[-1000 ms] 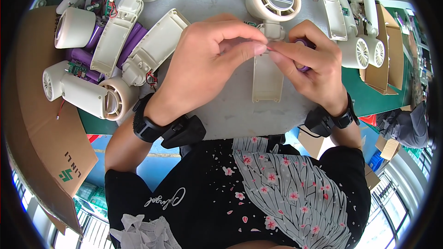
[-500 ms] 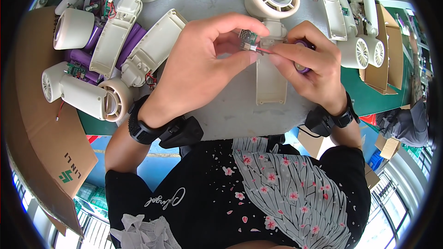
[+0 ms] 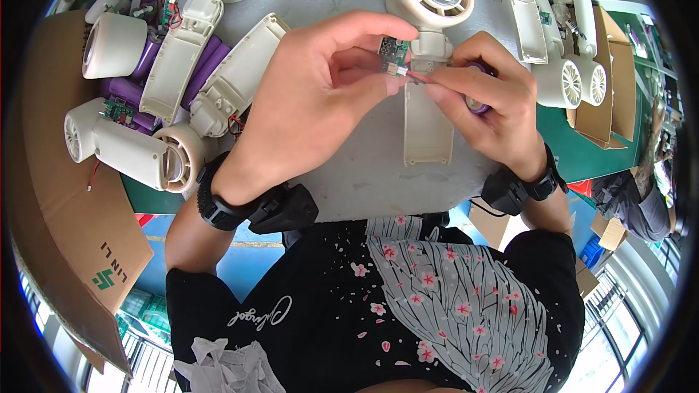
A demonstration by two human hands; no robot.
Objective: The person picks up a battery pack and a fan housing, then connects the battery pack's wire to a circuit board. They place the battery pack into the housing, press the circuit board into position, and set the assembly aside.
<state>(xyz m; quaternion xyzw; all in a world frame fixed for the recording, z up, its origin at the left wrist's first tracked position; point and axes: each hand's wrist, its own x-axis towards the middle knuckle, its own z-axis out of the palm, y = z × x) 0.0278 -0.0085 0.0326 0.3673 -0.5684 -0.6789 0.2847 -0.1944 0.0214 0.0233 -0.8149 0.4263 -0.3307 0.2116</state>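
Note:
My left hand (image 3: pixel 309 94) holds a small green circuit board (image 3: pixel 394 52) between thumb and fingers, with a white connector at its lower edge. A red wire (image 3: pixel 416 76) runs from that connector to the fingertips of my right hand (image 3: pixel 491 94), which pinch it. Tucked in the curled right fingers is a purple cylindrical battery (image 3: pixel 477 108), mostly covered by them. Beneath both hands lies a cream handheld fan (image 3: pixel 428 127), its open handle shell pointing toward me. Its round head (image 3: pixel 397 6) with a spoked grille rests beyond my hands.
On the left, several cream fan bodies (image 3: pixel 131 153) lie heaped with purple batteries (image 3: pixel 127 91) beside a cardboard box (image 3: pixel 54 145). More fan parts (image 3: pixel 557 84) lie at the right, near another cardboard box (image 3: pixel 619 80). The grey work surface (image 3: pixel 342 185) spans the middle.
My left hand has shifted slightly left and up with the circuit board, whose face now shows more. My right hand stays nearly still, still pinching the wire.

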